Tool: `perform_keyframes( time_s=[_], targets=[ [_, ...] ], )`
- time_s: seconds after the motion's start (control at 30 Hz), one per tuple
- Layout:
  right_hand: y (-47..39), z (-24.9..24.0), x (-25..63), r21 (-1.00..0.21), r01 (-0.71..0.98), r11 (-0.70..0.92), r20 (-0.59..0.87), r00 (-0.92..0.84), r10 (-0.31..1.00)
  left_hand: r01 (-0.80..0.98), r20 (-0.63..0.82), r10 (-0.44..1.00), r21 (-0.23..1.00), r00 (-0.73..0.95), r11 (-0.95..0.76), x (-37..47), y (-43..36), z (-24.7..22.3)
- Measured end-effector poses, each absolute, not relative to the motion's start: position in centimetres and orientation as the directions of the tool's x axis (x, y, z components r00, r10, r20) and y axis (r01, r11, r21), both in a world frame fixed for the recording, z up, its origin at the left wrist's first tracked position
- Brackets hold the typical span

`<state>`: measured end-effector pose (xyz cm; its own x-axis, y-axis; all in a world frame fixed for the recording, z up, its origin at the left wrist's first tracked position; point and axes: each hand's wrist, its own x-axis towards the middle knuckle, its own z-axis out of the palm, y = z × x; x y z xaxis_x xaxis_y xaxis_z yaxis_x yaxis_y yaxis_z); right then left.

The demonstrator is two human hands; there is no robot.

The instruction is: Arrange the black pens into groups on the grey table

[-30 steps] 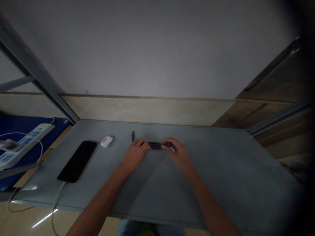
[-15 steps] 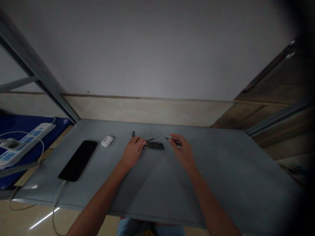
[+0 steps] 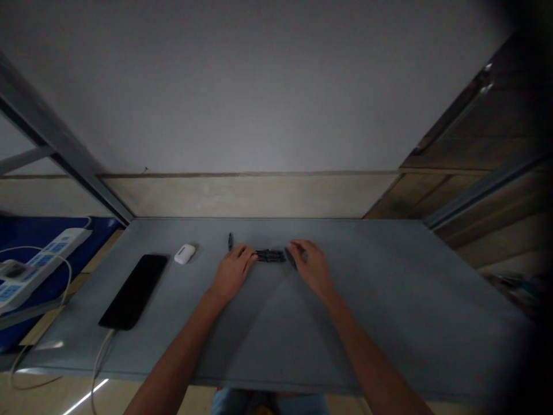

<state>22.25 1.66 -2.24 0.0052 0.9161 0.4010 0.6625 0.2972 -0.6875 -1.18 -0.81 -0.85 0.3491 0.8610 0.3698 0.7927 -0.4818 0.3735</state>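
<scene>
Several dark pens (image 3: 271, 255) lie side by side on the grey table, pointing left to right. My left hand (image 3: 233, 270) rests at their left end, fingers bent and pressed together against the ends; what lies beneath them is hidden. To the right, my right hand (image 3: 314, 266) is closed, pinching a slim dark pen part (image 3: 291, 258) between thumb and fingers. This part tilts down toward me, just beyond the pens' right ends. A short dark pen piece (image 3: 230, 241) lies separately behind my left hand.
A black phone (image 3: 133, 292) on a cable and a white earphone case (image 3: 185, 253) lie left on the table (image 3: 389, 311). Beyond the left edge, a white power strip (image 3: 43, 265) sits on a blue surface. A wall (image 3: 259, 196) borders the back, metal posts the sides.
My right hand has moved slightly left to the pens, and its pen part has turned from sideways to slanting downward. The thin rod beside my left fingers no longer shows. The view has shifted slightly.
</scene>
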Motion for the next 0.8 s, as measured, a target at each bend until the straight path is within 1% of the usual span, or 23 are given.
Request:
perform_keyframes(
  time_s=[0.07,0.13,0.17,0.27,0.33,0.47,0.53,0.57,0.63,0.7,0.8],
  targets=[
    [1.1,-1.2,21.8,-0.774,0.566,0.285,0.319,-0.041,0.947,0.795,0.380,0.843,0.331,0.382,-0.509,-1.0,-0.8,-0.9],
    [0.4,-0.5,21.2,-0.860,0.445,0.250,0.206,-0.146,0.968,0.796,0.385,0.817,0.266,0.429,-0.543,-0.9,-0.9,-0.9],
    [0.1,-0.2,20.8,-0.879,0.417,0.232,0.165,-0.192,0.967,0.795,0.381,0.806,0.238,0.453,-0.559,-0.8,-0.9,-0.8],
    [-0.7,-0.1,19.8,-0.881,0.421,0.215,0.118,-0.244,0.962,0.789,0.366,0.789,0.194,0.493,-0.583,-0.7,-1.1,-0.5],
    [-0.8,-0.1,19.5,-0.886,0.418,0.203,0.106,-0.242,0.964,0.789,0.358,0.788,0.186,0.500,-0.585,-0.6,-1.1,-0.5],
    [-0.5,-0.2,19.8,-0.899,0.388,0.203,0.126,-0.214,0.969,0.802,0.336,0.813,0.213,0.475,-0.557,-0.7,-1.0,-0.7],
    [-0.2,0.0,20.3,-0.904,0.377,0.201,0.146,-0.170,0.974,0.805,0.324,0.839,0.277,0.436,-0.525,-0.8,-0.9,-0.8],
    [0.0,0.1,20.6,-0.911,0.366,0.190,0.148,-0.140,0.979,0.800,0.317,0.857,0.330,0.406,-0.502,-0.8,-0.9,-0.7],
    [0.3,0.3,21.2,-0.933,0.325,0.157,0.140,-0.075,0.987,0.762,0.301,0.896,0.476,0.328,-0.439,-0.9,-1.0,-0.5],
    [0.4,0.4,21.6,-0.951,0.278,0.134,0.132,-0.029,0.991,0.670,0.274,0.932,0.649,0.236,-0.360,-0.9,-1.1,-0.3],
    [0.4,0.6,21.7,-0.961,0.238,0.140,0.136,-0.032,0.990,0.430,0.186,0.974,0.875,0.129,-0.224,-0.7,-1.2,-0.2]
  ],
)
